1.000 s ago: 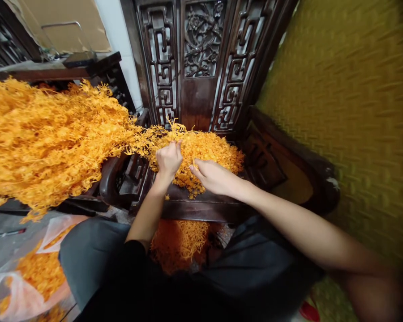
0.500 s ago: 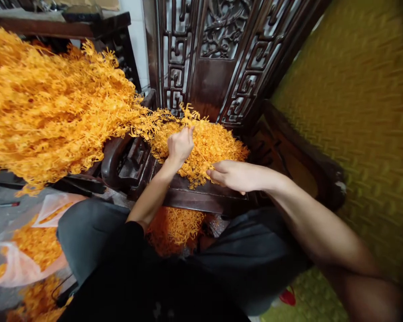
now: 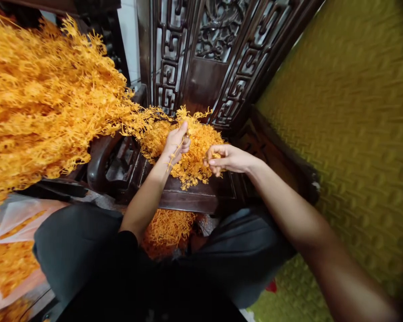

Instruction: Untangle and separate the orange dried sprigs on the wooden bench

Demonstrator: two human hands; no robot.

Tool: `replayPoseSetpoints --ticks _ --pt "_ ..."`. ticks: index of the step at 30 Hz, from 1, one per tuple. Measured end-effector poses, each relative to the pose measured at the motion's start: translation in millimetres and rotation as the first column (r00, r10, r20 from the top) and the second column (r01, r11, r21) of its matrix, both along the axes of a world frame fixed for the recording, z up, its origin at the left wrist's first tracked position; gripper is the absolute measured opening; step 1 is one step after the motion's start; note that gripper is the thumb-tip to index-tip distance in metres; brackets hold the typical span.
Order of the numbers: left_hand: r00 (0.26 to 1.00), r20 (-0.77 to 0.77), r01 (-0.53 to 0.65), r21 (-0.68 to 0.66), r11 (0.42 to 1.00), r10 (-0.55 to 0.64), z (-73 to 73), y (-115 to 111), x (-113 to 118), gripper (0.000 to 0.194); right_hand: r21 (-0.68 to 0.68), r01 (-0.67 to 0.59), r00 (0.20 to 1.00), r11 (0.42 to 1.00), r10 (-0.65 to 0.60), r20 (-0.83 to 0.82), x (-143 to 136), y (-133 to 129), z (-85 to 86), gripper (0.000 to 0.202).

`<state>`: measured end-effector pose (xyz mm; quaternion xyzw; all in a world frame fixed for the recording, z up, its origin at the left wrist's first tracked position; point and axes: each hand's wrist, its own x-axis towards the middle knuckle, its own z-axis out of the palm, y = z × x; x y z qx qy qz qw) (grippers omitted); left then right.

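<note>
My left hand (image 3: 175,144) is closed round a thin stem of frilly orange plastic sprigs. The stem's tail hangs down over my wrist, and a frilly tip shows above the thumb. My right hand (image 3: 227,158) is closed in a pinch on a small orange sprig piece, partly hidden by the fingers. Both hands are just above a heap of loose orange pieces (image 3: 190,175) on a dark wooden seat (image 3: 191,199). From the left, a large pile of orange sprigs (image 3: 53,103) reaches across the armrest to this heap.
Behind the seat stands a carved wooden backrest (image 3: 206,78). A curved armrest (image 3: 99,163) lies left of my hands. More orange pieces (image 3: 169,226) are below the seat, and a plastic bag (image 3: 23,210) of them is at lower left. A textured yellow-green surface (image 3: 362,134) fills the right.
My left hand has turned, so its thumb and the stem's hanging tail now show. My right hand has lifted slightly and curled its fingers. The whole view has shifted a little.
</note>
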<state>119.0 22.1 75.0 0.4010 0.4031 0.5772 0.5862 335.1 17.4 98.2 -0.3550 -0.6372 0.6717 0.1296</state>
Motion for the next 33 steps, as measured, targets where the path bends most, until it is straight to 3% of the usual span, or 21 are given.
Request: replayPoseSetpoints --ticks 1,3,6,8,10,12,14,16,18,19,21,24,26,27,29,30,31,33 --pt "0.998 0.034 0.058 -0.007 0.998 -0.058 0.5 -3 0 0.056 0.083 0.120 0.993 0.989 -0.121 0.010 -1 7 -9.1 0.053" --pt "0.990 0.052 0.130 -0.007 0.991 -0.130 0.1 -6 0 0.057 0.338 0.259 0.952 0.905 -0.299 0.070 -2 20 -23.9 0.056" --pt "0.984 0.026 0.176 0.004 0.984 -0.176 -2.6 -6 1 0.058 0.749 0.146 0.893 0.647 -0.412 0.183 -2 36 -30.9 0.062" --pt "0.982 -0.030 0.186 0.011 0.982 -0.186 -5.0 -6 1 0.059 0.875 0.090 0.879 0.476 -0.450 0.155 -2 41 -24.2 0.057" --pt "0.973 -0.144 0.188 0.034 0.982 -0.181 -6.9 -6 1 0.058 0.896 0.210 0.873 0.390 -0.488 0.008 -3 39 -10.5 0.051" --pt "0.936 -0.321 0.185 0.096 0.978 -0.145 -7.6 -8 -2 0.057 0.826 0.406 0.839 0.391 -0.519 -0.167 -5 31 6.7 0.056" --pt "0.867 -0.494 0.184 0.191 0.964 -0.067 -6.9 -12 -5 0.056 0.751 0.485 0.832 0.448 -0.500 -0.239 -8 18 23.1 0.064" --pt "0.790 -0.613 0.200 0.272 0.941 0.009 -4.9 -16 -6 0.053 0.801 0.343 0.911 0.491 -0.381 -0.157 -12 4 35.3 0.071" --pt "0.726 -0.685 0.224 0.314 0.923 0.057 -2.3 -19 -6 0.048 0.888 0.116 0.967 0.446 -0.254 0.001 -16 -8 41.7 0.080" --pt "0.698 -0.712 0.234 0.324 0.917 0.073 -0.9 -21 -5 0.046 0.911 0.043 0.975 0.410 -0.216 0.052 -19 -12 43.0 0.076" --pt "0.653 -0.750 0.243 0.342 0.908 0.107 2.0 -24 -3 0.044 0.930 0.036 0.980 0.366 -0.197 0.039 -21 -15 43.9 0.049" --pt "0.617 -0.779 0.290 0.359 0.887 0.114 5.2 -30 -1 0.045 0.894 0.184 0.967 0.408 -0.237 -0.091 -8 -7 47.9 0.021" --pt "0.623 -0.780 0.337 0.334 0.880 0.058 5.4 -34 -3 0.049 0.821 0.398 0.899 0.409 -0.350 -0.262 13 7 53.7 0.016" --pt "0.637 -0.771 0.347 0.310 0.885 0.020 4.8 -36 -5 0.051 0.758 0.536 0.825 0.372 -0.422 -0.377 26 14 56.6 0.015" --pt "0.680 -0.731 0.343 0.249 0.906 -0.056 3.2 -40 -10 0.056 0.565 0.796 0.584 0.217 -0.519 -0.624 48 25 59.1 0.014" --pt "0.702 -0.705 0.353 0.215 0.911 -0.105 2.4 -43 -11 0.057 0.510 0.830 0.541 0.224 -0.542 -0.643 54 28 58.0 0.014" --pt "0.720 -0.675 0.373 0.184 0.909 -0.159 1.8 -45 -12 0.058 0.496 0.825 0.552 0.271 -0.574 -0.605 55 29 55.2 0.016" --pt "0.747 -0.614 0.426 0.150 0.892 -0.253 1.6 -50 -12 0.061 0.517 0.654 0.752 0.553 -0.554 -0.359 46 23 47.1 0.020"
